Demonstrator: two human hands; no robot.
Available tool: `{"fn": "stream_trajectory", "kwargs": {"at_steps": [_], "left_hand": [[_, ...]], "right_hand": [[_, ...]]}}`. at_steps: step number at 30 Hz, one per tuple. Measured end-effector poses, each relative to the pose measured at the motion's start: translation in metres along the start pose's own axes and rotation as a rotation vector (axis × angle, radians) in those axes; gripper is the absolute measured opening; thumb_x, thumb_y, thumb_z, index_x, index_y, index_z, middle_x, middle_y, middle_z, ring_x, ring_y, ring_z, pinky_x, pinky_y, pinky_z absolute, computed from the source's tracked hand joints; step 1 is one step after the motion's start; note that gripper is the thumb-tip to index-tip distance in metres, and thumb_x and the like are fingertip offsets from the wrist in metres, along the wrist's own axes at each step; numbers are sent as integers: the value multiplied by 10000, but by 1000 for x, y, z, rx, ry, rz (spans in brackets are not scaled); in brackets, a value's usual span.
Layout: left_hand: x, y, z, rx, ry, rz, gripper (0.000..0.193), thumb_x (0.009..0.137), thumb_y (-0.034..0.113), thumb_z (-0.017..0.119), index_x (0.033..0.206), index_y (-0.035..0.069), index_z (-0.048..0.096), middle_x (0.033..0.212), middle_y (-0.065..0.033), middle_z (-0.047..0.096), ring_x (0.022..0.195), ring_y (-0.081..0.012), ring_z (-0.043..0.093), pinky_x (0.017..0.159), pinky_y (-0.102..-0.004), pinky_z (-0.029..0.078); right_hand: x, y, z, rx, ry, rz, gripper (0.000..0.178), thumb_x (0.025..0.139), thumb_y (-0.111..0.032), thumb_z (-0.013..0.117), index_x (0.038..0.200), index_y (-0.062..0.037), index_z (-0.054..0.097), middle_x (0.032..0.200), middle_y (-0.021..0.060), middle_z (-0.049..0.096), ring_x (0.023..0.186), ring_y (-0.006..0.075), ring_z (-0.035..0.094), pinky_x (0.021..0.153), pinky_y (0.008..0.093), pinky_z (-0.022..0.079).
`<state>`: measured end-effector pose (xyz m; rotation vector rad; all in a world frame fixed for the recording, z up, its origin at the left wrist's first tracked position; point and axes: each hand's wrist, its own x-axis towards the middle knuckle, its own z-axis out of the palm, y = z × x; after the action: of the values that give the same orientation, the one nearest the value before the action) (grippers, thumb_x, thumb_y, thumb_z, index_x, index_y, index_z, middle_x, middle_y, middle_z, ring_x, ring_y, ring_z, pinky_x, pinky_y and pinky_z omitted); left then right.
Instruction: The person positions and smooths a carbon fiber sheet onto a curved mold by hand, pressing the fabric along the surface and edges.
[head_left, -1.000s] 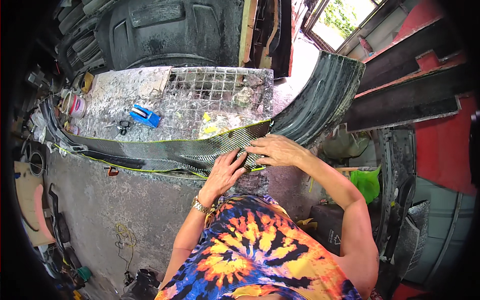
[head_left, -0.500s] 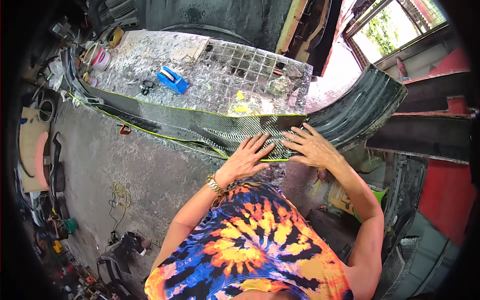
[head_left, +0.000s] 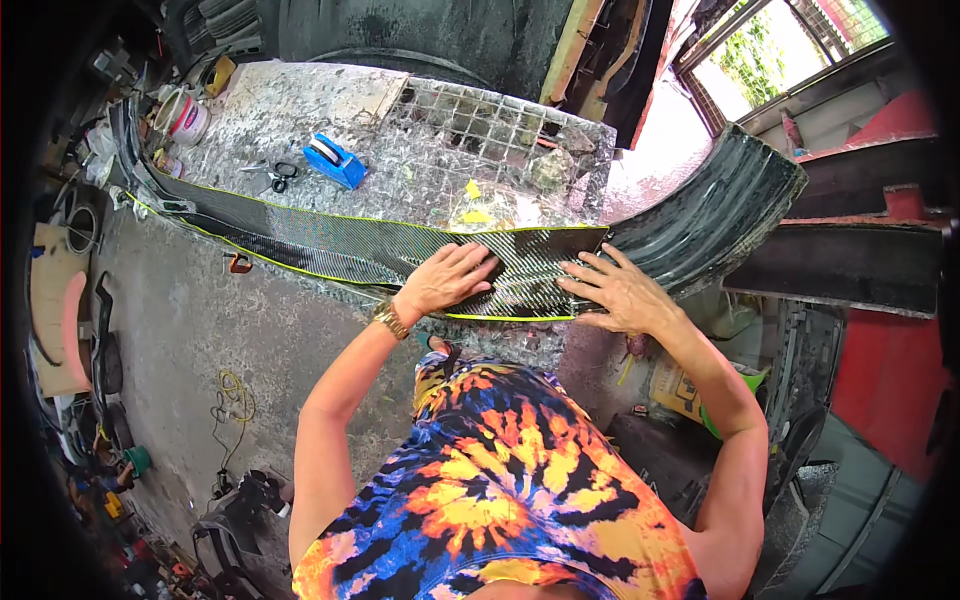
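Note:
A long strip of black carbon-fibre cloth [head_left: 345, 232] with yellow-green edges lies along a curved black mould [head_left: 715, 215]. The mould's bare right end sweeps up and away past the strip. My left hand [head_left: 446, 277] rests flat on the cloth, fingers together and stretched to the right, a gold watch on its wrist. Near the strip's right end my right hand [head_left: 622, 292] lies with fingers spread, its fingertips on the cloth. Neither hand grasps anything. Between the hands the weave shows bright diagonal streaks.
Behind the strip, a worn table [head_left: 300, 100] bears a blue tape dispenser [head_left: 337, 162], black-handled scissors [head_left: 280, 178] and a white bucket [head_left: 188, 120]. A metal grid [head_left: 480, 120] lies at its far right. An orange clamp [head_left: 238, 264] sits at the strip's near edge. A yellow cord [head_left: 236, 398] is on the floor.
My left hand has slid left along the cloth, away from my right hand, which stays at the strip's right end. The cloth near the left hand looks flatter.

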<state>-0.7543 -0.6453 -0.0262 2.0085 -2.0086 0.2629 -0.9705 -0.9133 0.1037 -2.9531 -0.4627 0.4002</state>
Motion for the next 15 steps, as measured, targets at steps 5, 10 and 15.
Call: {"fn": "stream_trajectory", "kwargs": {"at_steps": [5, 10, 15], "left_hand": [[30, 0, -4, 107, 16, 72, 554, 980, 507, 480, 1459, 228, 475, 1555, -55, 382, 1427, -235, 360, 1156, -414, 300], [42, 2, -10, 32, -110, 165, 626, 993, 570, 347, 1540, 265, 344, 1630, 6, 257, 1494, -218, 243, 1226, -437, 177], [49, 10, -4, 16, -158, 179, 658, 995, 578, 328, 1561, 244, 304, 1637, 10, 236, 1505, -212, 212, 1241, -445, 140]], "right_hand": [[-1, -3, -4, -7, -21, 24, 653, 925, -516, 584, 1466, -171, 462, 1541, 64, 415, 1420, 304, 377, 1193, 547, 233], [-1, -4, -3, -2, -7, 37, 676, 914, -539, 587, 1469, -175, 460, 1543, 71, 412, 1425, 309, 370, 1196, 546, 228], [-1, -5, -2, 3, -25, 49, 689, 898, -540, 611, 1472, -190, 462, 1572, 75, 368, 1455, 310, 320, 1205, 551, 200]]}}
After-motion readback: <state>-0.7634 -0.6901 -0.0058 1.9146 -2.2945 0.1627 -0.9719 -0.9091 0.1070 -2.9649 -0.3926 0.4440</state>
